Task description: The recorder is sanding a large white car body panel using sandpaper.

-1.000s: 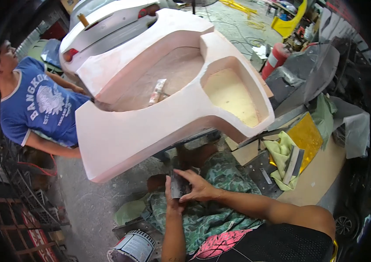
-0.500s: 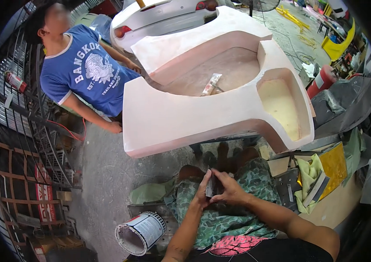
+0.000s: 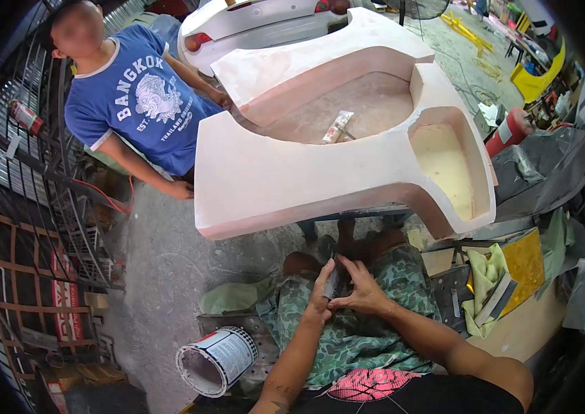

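Observation:
Above my lap, my left hand [image 3: 320, 293] and my right hand [image 3: 363, 291] hold a small dark grey flat piece [image 3: 335, 281] between them. It looks like folded sandpaper or a thin block; its exact kind is unclear. Fingers and thumbs of both hands press on its edges. Just beyond my knees rests a large pale pink-white moulded panel [image 3: 292, 165] with a wide curved opening and a recessed pocket at its right. A white tube [image 3: 337, 127] lies inside the opening, beside a thin tool.
At the left, a person in a blue shirt [image 3: 142, 103] has hands near the panel's edge. A white bucket [image 3: 232, 359] lies tipped by my left leg. On the right are a yellow-green cloth [image 3: 487, 276], a yellow board [image 3: 523, 261] and a red cylinder [image 3: 509, 131]. Behind stands a silver car [image 3: 265, 31].
The dark piece has tilted slightly within my hands, which stay together over my lap. The other person's head has turned, and the whole view has shifted a little.

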A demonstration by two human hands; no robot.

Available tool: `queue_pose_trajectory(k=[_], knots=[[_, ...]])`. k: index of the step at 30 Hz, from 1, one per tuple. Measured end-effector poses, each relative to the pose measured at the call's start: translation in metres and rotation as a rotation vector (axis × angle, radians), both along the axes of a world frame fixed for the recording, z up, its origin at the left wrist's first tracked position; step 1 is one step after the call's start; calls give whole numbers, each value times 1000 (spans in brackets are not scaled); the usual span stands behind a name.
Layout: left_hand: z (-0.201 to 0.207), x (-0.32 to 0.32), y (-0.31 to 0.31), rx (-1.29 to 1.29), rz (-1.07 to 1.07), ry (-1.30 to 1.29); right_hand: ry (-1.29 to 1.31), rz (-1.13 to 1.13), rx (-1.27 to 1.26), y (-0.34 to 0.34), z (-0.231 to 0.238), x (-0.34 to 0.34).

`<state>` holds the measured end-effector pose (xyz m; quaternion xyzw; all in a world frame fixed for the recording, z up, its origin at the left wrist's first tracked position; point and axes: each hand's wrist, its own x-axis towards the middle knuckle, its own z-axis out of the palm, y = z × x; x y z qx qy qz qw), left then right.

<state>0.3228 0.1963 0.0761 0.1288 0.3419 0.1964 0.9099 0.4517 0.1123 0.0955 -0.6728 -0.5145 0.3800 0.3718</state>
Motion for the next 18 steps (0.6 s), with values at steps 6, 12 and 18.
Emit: queue_pose_trajectory(k=[6, 12, 18], knots=[[-4, 0, -2, 1, -5, 33, -59, -66, 54, -4, -15, 4], [10, -3, 2, -85, 121, -130, 8, -158, 112, 0, 7, 14], [-7, -7, -1, 96, -133, -17, 29, 79, -15, 1, 9, 11]])
